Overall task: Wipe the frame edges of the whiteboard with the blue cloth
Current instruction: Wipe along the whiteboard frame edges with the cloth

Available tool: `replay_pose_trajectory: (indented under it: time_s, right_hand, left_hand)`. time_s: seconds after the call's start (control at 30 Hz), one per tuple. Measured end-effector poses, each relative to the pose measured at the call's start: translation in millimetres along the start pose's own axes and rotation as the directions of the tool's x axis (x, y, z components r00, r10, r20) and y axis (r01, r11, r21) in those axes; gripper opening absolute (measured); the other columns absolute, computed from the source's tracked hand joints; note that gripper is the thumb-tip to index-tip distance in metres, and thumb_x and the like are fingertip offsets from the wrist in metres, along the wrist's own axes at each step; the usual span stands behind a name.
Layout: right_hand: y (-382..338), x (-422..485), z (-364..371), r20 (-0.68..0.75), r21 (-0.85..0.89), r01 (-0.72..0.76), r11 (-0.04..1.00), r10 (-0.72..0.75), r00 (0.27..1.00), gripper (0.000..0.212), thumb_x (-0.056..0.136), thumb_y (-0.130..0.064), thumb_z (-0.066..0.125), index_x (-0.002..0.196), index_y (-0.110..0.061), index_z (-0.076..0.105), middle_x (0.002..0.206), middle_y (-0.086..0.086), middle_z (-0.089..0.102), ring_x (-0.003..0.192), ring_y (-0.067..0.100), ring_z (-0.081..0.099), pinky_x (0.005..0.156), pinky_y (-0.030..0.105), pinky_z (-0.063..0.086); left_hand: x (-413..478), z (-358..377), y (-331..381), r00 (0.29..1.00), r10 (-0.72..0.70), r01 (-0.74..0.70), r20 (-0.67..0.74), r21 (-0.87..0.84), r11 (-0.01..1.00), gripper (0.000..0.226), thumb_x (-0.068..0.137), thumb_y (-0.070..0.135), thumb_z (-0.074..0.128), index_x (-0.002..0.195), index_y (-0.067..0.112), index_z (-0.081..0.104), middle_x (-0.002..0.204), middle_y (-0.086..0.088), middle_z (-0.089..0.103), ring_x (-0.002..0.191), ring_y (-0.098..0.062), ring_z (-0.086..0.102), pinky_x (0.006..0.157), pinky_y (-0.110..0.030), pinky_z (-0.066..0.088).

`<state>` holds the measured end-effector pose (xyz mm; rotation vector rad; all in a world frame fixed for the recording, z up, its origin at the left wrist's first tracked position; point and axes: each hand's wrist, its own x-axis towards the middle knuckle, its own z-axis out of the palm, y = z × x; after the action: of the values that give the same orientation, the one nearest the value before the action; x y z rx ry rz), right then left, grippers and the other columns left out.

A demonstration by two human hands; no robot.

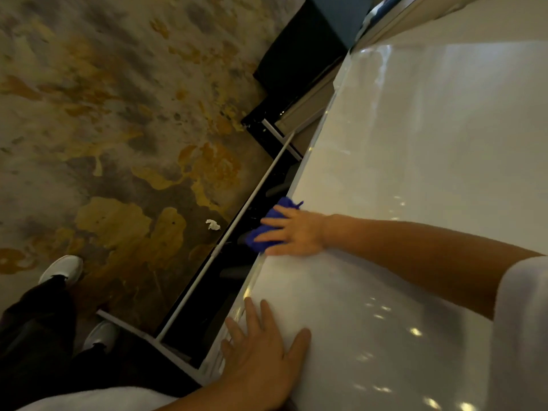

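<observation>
The glossy whiteboard fills the right half of the head view, tilted, with its frame edge running diagonally from upper right to lower left. My right hand presses the blue cloth against that edge about midway along it, fingers spread over the cloth. Nearer to me, my left hand lies flat and open on the board, fingertips at the frame edge, holding nothing.
A white stand rail and foot bar run beside the board above the patterned carpet. A crumpled white scrap lies on the carpet. My white shoes stand at lower left. Dark furniture sits at the top.
</observation>
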<state>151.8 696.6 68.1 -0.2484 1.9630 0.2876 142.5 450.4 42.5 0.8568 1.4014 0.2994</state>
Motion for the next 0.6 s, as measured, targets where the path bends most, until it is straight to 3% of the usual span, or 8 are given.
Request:
replay_pose_trajectory:
  time_s: [0.1, 0.17, 0.27, 0.4, 0.5, 0.53, 0.6]
  right_hand:
    - [38, -2, 8, 0.050, 0.061, -0.243, 0.968, 0.240, 0.969, 0.059, 0.105, -0.032, 0.040, 0.156, -0.039, 0.012, 0.168, -0.002, 0.004, 0.152, 0.039, -0.002, 0.118, 0.065, 0.005]
    - [34, 7, 11, 0.103, 0.165, -0.326, 0.931, 0.312, 0.944, 0.056, 0.103, -0.050, 0.032, 0.154, -0.045, 0.009, 0.168, 0.000, 0.001, 0.150, 0.043, -0.009, 0.118, 0.065, 0.003]
    - [12, 13, 8, 0.173, 0.393, -0.410, 0.823, 0.372, 0.912, 0.069, 0.092, -0.076, 0.020, 0.154, -0.048, 0.009, 0.168, -0.001, 0.000, 0.149, 0.041, -0.016, 0.119, 0.061, -0.005]
    - [-14, 14, -4, 0.190, 0.454, -0.282, 0.845, 0.217, 0.957, 0.072, 0.089, -0.079, 0.015, 0.154, -0.050, 0.011, 0.168, -0.003, 0.000, 0.149, 0.038, -0.019, 0.118, 0.062, -0.008]
    - [-25, 13, -9, 0.111, 0.406, -0.058, 0.912, 0.014, 0.994, 0.053, 0.102, -0.051, 0.031, 0.154, -0.042, 0.022, 0.167, 0.003, 0.010, 0.151, 0.039, -0.007, 0.117, 0.067, 0.000]
    - [-26, 13, -11, 0.107, 0.432, -0.052, 0.900, 0.005, 0.994, 0.052, 0.103, -0.045, 0.037, 0.153, -0.040, 0.026, 0.166, 0.005, 0.012, 0.151, 0.039, -0.003, 0.116, 0.068, 0.003]
    - [-25, 19, -14, 0.184, 0.496, -0.132, 0.858, 0.045, 0.982, 0.056, 0.101, -0.059, 0.029, 0.154, -0.041, 0.024, 0.167, 0.005, 0.010, 0.151, 0.037, -0.009, 0.117, 0.065, -0.005]
  left_hand:
    - [8, -1, 6, 0.998, 0.040, -0.038, -0.047, 0.038, 0.999, 0.103, 0.084, 0.082, 0.016, 0.155, 0.016, -0.018, 0.163, -0.008, -0.027, 0.149, -0.043, -0.022, 0.122, -0.055, -0.004]
    - [14, -3, 10, 0.994, 0.051, -0.048, -0.101, 0.029, 0.998, 0.104, 0.084, 0.082, 0.015, 0.156, 0.013, -0.015, 0.165, -0.010, -0.022, 0.150, -0.043, -0.018, 0.122, -0.054, -0.004]
    - [26, -8, 13, 0.987, 0.050, -0.052, -0.154, -0.007, 0.999, 0.102, 0.085, 0.081, 0.017, 0.156, 0.015, -0.012, 0.166, -0.009, -0.017, 0.151, -0.040, -0.015, 0.122, -0.054, -0.002]
    - [48, -17, 14, 0.968, 0.045, -0.059, -0.246, -0.049, 0.997, 0.100, 0.086, 0.079, 0.021, 0.157, 0.015, -0.009, 0.167, -0.009, -0.010, 0.153, -0.036, -0.006, 0.123, -0.053, 0.006]
    - [61, -21, 17, 0.943, 0.085, -0.131, -0.322, -0.125, 0.983, 0.092, 0.089, 0.073, 0.030, 0.158, 0.019, 0.004, 0.167, -0.009, 0.005, 0.152, -0.039, 0.008, 0.121, -0.058, 0.017]
    - [64, -22, 18, 0.940, 0.097, -0.145, -0.329, -0.126, 0.981, 0.088, 0.089, 0.071, 0.033, 0.157, 0.020, 0.010, 0.165, -0.010, 0.010, 0.150, -0.039, 0.013, 0.120, -0.058, 0.020]
    - [69, -24, 18, 0.939, 0.108, -0.157, -0.326, -0.126, 0.980, 0.084, 0.089, 0.070, 0.035, 0.154, 0.019, 0.018, 0.162, -0.011, 0.019, 0.148, -0.039, 0.021, 0.118, -0.058, 0.025]
